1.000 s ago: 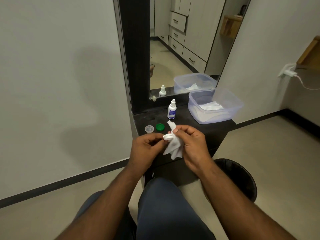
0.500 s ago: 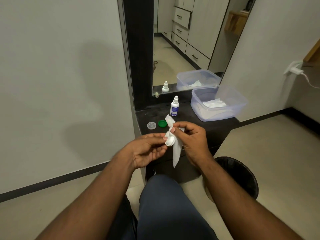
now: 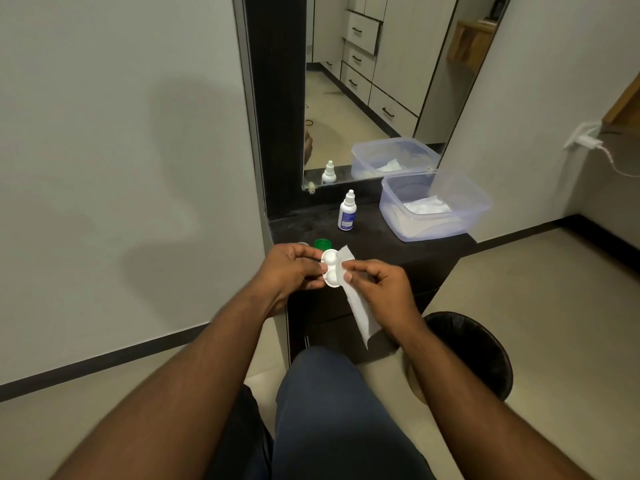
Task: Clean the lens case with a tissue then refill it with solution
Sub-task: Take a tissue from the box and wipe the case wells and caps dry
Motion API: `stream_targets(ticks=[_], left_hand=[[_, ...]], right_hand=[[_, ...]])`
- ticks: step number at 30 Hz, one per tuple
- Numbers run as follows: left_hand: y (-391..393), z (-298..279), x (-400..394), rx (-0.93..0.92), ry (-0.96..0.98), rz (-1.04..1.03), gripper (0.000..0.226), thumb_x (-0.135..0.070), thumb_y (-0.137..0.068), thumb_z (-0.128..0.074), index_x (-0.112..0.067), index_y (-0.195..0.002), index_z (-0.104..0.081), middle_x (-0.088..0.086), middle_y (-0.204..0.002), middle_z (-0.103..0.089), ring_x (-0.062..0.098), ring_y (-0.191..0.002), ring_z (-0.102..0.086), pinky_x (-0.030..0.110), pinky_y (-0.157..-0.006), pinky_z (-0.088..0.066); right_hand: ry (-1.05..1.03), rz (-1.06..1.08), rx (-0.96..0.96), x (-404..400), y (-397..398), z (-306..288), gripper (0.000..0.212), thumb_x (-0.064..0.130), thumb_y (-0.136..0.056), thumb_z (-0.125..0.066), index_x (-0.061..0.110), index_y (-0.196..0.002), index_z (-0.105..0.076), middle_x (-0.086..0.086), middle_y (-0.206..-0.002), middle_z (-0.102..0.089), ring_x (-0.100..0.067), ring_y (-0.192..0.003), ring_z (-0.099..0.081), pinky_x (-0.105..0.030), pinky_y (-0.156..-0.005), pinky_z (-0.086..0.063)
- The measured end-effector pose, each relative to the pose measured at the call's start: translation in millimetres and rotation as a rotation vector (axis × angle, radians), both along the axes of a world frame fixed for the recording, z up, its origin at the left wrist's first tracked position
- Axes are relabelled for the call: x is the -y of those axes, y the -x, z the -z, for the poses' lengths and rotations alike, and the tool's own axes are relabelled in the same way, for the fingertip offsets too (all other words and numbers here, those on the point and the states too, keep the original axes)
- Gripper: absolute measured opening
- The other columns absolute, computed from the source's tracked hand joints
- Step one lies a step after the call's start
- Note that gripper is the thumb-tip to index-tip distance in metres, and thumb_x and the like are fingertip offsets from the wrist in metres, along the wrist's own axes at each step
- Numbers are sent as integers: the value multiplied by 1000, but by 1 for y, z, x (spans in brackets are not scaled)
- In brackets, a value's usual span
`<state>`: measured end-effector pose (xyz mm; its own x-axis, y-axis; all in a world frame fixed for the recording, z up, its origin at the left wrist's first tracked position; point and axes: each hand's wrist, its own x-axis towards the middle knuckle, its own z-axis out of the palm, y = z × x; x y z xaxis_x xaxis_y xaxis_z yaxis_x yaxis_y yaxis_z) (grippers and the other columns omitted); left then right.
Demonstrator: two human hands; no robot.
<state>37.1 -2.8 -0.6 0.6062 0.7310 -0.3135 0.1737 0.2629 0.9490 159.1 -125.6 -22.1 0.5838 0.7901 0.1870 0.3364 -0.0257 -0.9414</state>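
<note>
Case [image 3: 330, 268], white and with its two round wells facing the camera, is held upright in front of the desk [image 3: 388, 249] edge, one well above the other. It is pinched along its left edge by the fingers of the left hand [image 3: 291, 271], which is closed on it. Tissue [image 3: 356, 299] is gripped by the right hand [image 3: 381, 289] between thumb and fingers, just to the right of the case and touching its right side; one corner is seen sticking up above the fingers, and the rest is seen hanging down in a long strip below the hand. A green cap [image 3: 322, 243] is seen on the desk just behind the left hand, partly hidden by it, and the rim of a second, clear cap [image 3: 304, 243] is glimpsed beside it. A small white bottle [image 3: 347, 213] with a blue label is stood upright farther back, near the mirror [image 3: 363, 81]. A clear plastic box [image 3: 436, 207] with white tissues inside is placed to the right of the bottle, at the desk's far right. A black bin [image 3: 474, 351] is seen on the floor below the right forearm. The person's knee in blue trousers is seen between the forearms.
</note>
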Motion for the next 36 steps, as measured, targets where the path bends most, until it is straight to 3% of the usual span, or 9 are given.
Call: stream_targets(ticks=[4,6,8,13,22,26,29,33,36], left_hand=[[-2,-6,-2,-83,-41,115,49,11,-85,-60,-22,-120,-57,12,-84,-64,16,-68,-66,24,-58,-58],[-2,-6,-2,-91,-58,173,57,11,-87,-57,-23,-132,-53,11,-95,-64,16,-74,-66,25,-63,-59],[0,-5,-2,-95,-77,194,48,9,-87,-57,-16,-129,-59,8,-109,-65,18,-82,-68,27,-69,-60],[-1,-4,3,-66,-102,110,37,4,-85,-64,-13,-117,-66,10,-96,-70,15,-70,-69,23,-61,-59],[-6,0,1,-105,-62,23,39,9,-82,-65,-12,-115,-67,13,-100,-69,20,-74,-71,29,-65,-61],[-6,-4,3,-89,-37,7,36,6,-83,-66,-9,-116,-66,10,-91,-69,17,-68,-70,23,-58,-59],[-7,-5,3,-123,-19,-12,36,4,-84,-65,-11,-117,-65,7,-91,-67,17,-68,-69,22,-57,-58],[-7,-4,3,-128,-17,-13,35,3,-85,-65,-10,-118,-64,13,-94,-69,15,-62,-65,21,-55,-58],[-8,-4,2,-137,-23,-19,34,2,-85,-65,-11,-117,-65,11,-94,-69,14,-61,-66,20,-54,-57]], right_hand=[[42,62,78,-5,4,6,18,8,-82,-70,10,-100,-73,0,-97,-70,-7,-92,-64,-5,-77,-45],[23,81,137,-5,6,5,17,7,-82,-70,7,-98,-73,2,-93,-69,-8,-90,-64,-4,-76,-44],[16,82,246,-5,9,3,17,6,-82,-69,5,-98,-73,3,-91,-66,-8,-87,-63,-3,-76,-43],[12,112,436,-4,10,5,15,6,-81,-70,4,-96,-73,-4,-89,-69,-12,-82,-63,-3,-75,-42],[34,220,403,-4,32,13,16,8,-82,-70,8,-97,-74,-3,-93,-70,-2,-80,-58,1,-74,-40],[23,339,231,-6,30,13,14,9,-82,-69,7,-95,-74,-2,-93,-69,-2,-78,-59,2,-71,-39],[40,241,344,-5,34,14,13,8,-81,-70,7,-94,-74,-2,-92,-69,-6,-81,-60,2,-73,-38],[40,303,293,-4,27,13,14,8,-81,-69,7,-94,-74,-4,-92,-70,-7,-82,-62,3,-72,-38],[54,213,380,-3,28,12,14,9,-83,-69,7,-96,-74,-2,-91,-69,-5,-81,-60,1,-72,-39]])
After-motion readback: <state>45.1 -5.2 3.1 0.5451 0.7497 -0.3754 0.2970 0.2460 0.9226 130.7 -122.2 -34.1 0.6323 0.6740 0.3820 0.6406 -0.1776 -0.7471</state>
